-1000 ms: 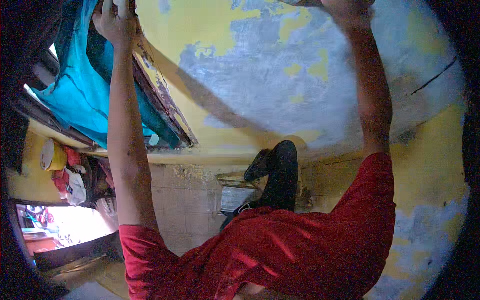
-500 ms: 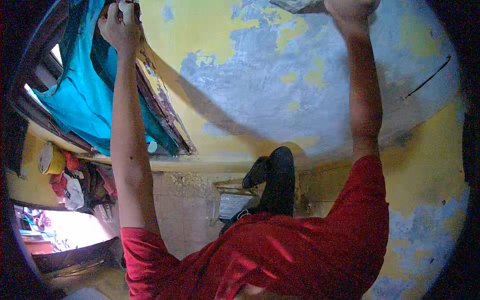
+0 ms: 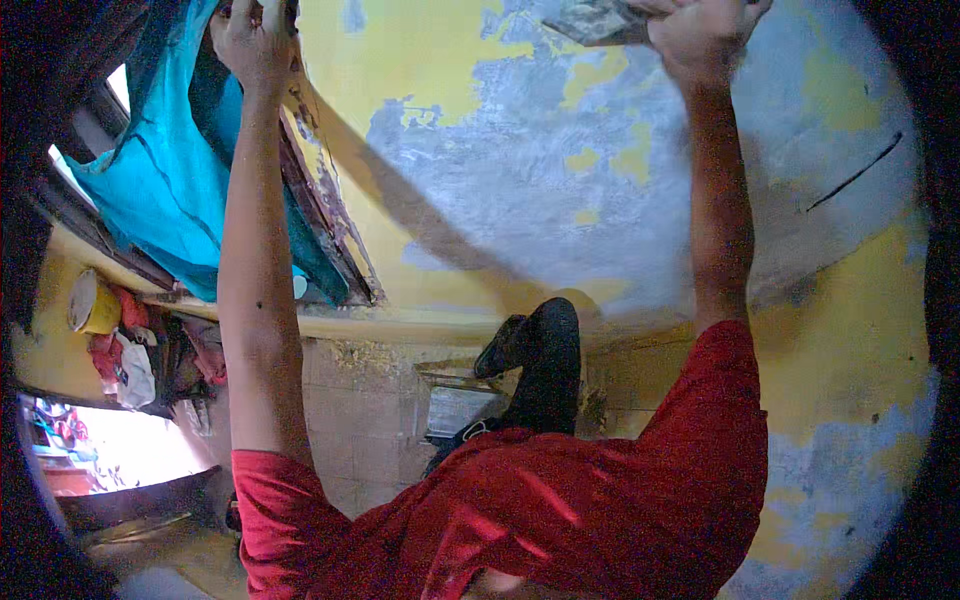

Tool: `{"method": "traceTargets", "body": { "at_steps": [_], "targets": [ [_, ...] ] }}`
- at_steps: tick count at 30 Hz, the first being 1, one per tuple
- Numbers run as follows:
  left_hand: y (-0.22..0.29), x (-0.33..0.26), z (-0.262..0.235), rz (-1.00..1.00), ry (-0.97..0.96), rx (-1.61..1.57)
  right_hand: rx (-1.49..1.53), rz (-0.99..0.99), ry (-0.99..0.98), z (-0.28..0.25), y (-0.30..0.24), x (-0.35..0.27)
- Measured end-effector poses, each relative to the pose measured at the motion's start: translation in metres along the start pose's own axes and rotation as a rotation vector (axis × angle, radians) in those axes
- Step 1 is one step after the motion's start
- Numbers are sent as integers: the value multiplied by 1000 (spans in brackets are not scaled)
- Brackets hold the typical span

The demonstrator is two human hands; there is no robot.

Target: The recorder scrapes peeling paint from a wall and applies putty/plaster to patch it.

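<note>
High at the right, my right hand (image 3: 703,40) is closed around a flat trowel (image 3: 592,24) with a grey, smeared blade. The blade lies at or close to the wall (image 3: 520,150), whose yellow paint is covered in large parts by a blue-grey coat; I cannot tell if it touches. My left hand (image 3: 252,45) is raised at the upper left, its fingers curled at the edge of a worn window frame (image 3: 325,210). The picture's top edge cuts off part of both hands. Beside my left forearm hangs a turquoise cloth (image 3: 165,200).
A yellow bucket (image 3: 93,302) and bundled bags (image 3: 135,370) sit at the left, above a bright opening (image 3: 150,450). Below me, my bent dark-trousered leg (image 3: 545,360) is near a tiled surface (image 3: 350,430) and a small framed panel (image 3: 462,412).
My right hand and the trowel have come slightly lower in the picture, so more of the blade shows. My left hand stays at the window frame. The view has shifted a little.
</note>
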State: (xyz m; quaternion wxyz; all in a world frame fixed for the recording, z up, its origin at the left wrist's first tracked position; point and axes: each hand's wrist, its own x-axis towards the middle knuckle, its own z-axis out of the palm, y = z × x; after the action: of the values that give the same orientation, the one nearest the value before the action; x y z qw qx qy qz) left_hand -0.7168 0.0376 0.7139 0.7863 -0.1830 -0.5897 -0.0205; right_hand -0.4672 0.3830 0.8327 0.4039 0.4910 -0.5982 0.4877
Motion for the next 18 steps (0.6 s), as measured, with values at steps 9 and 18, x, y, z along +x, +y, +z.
{"method": "traceTargets", "body": {
  "at_steps": [9, 18],
  "targets": [
    [35, 19, -31, -602, -21, -495, -72, 24, -118, 9, -11, -3],
    [29, 17, -33, -628, -47, -443, 618, 229, 249, -7, 24, -8]
  ]
}}
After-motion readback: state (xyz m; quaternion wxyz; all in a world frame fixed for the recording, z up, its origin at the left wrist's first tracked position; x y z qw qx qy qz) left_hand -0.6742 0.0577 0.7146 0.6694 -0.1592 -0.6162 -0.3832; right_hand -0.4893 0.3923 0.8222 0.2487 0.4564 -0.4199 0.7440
